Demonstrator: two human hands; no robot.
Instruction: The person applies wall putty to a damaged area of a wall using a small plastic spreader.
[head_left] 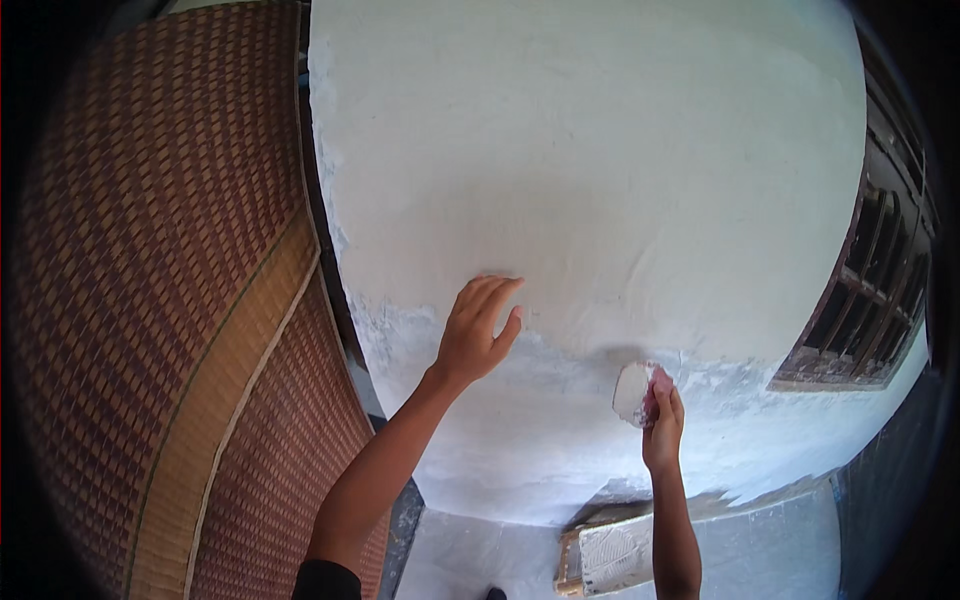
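My left hand (478,328) is raised at the pale wall (600,150), its fingers apart and the thumb spread. Nothing lies in it, and the fingertips are close to the wall or on it; I cannot tell which. Lower and farther right, my right hand (664,430) grips a putty scraper (633,393) by its reddish part. The scraper's broad pale face is smeared with white and is held close to the wall. Around it the lower wall is whiter and patchy, with streaks, while the upper part is a smoother cream.
A brown woven mat (160,250) with a tan band covers the left side. At right is a dark barred window (865,290). Below, by the wall's foot, stands a low wooden stand (570,560) bearing a board (617,553) smeared with white paste, on the grey floor (460,555).
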